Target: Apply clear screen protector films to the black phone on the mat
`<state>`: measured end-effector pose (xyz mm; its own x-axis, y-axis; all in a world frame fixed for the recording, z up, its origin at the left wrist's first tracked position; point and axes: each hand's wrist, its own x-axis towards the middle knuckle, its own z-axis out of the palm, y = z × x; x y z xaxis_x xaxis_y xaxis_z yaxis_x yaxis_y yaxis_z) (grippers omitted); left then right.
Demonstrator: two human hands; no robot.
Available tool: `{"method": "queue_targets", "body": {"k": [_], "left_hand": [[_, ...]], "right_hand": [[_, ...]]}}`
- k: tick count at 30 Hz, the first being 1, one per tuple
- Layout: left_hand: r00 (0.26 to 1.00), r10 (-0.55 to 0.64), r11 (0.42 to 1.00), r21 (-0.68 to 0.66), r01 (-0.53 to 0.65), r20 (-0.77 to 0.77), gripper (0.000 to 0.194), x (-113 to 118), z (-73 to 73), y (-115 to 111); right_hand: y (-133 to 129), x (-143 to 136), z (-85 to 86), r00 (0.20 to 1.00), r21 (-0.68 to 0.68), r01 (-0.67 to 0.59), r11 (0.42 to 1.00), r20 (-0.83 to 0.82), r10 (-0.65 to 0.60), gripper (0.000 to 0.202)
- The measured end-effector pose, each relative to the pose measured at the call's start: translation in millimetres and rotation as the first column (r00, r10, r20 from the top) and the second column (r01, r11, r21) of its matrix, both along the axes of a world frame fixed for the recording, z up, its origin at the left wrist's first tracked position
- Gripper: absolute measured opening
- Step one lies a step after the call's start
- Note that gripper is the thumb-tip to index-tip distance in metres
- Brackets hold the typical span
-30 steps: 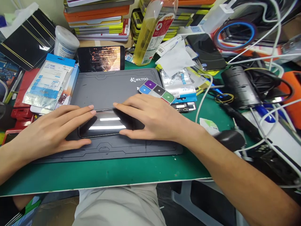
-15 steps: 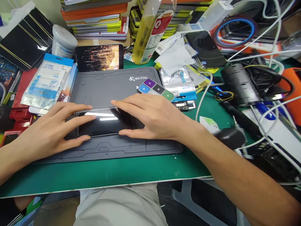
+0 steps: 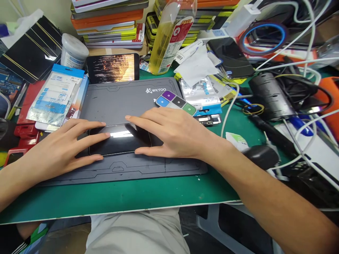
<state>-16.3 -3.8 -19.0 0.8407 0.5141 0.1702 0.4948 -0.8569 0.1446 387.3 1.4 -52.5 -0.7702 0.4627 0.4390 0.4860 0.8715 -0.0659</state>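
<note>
A smartphone [image 3: 122, 144] with a dark, glossy screen lies lengthwise on the grey work mat [image 3: 113, 102], a bright light reflected in its glass. My left hand [image 3: 66, 145] grips its left end, thumb at the near edge, one finger at the far edge and another resting on the glass. Around the right end is my right hand [image 3: 171, 134], its thumb on the near long edge and its fingertips by the far one. Part of the phone's right end is hidden beneath that hand. A card with coloured squares [image 3: 176, 101] lies just beyond my right hand.
A second phone [image 3: 113, 67] leans behind the mat, its screen showing a streaked, fiery picture. Beside it stand a bottle of yellow liquid [image 3: 169, 42] and a white tub [image 3: 72, 53]. Packets [image 3: 57, 95] lie left; cables [image 3: 308, 130] and a black cylinder [image 3: 270, 93] crowd the right.
Both hands keep their places on the phone. The reflection on its screen has changed shape, and the whole view has shifted slightly.
</note>
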Motion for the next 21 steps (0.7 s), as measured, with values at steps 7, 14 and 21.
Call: {"method": "queue_targets", "body": {"k": [7,14,21], "left_hand": [[1.000,-0.019,1.000,-0.002,0.019,-0.025,0.059,1.9,2.1,-0.5],[1.000,-0.011,1.000,-0.029,0.010,-0.019,0.059,0.7,2.7,-1.0],[1.000,-0.018,0.999,-0.033,0.018,-0.023,0.061,1.5,4.6,-1.9]], "right_hand": [[1.6,2.0,0.4,1.000,-0.002,-0.022,1.000,-0.013,0.022,0.072],[2.9,3.9,-3.0,1.000,-0.046,-0.018,0.999,-0.020,0.017,0.075],[3.6,3.8,-2.3,1.000,-0.052,-0.020,0.998,-0.017,0.019,0.074]]}}
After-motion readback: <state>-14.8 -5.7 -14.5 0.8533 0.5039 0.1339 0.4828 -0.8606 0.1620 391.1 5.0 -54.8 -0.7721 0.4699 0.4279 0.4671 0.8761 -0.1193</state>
